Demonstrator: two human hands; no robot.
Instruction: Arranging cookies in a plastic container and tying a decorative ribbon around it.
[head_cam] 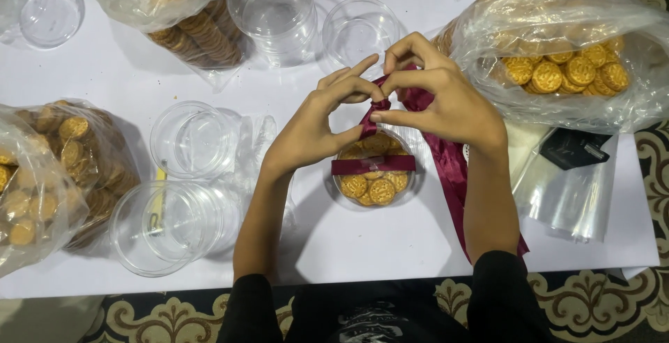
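A clear round tub of golden cookies stands on the white table in front of me, with a maroon ribbon across its lid. My left hand and my right hand meet just above the tub, each pinching the ribbon where it loops up into a knot. The ribbon's long tail runs down under my right forearm toward the table's near edge.
Empty clear tubs stand left and behind. Plastic bags of cookies lie at left, back and right. Clear sleeves with a black card lie at right.
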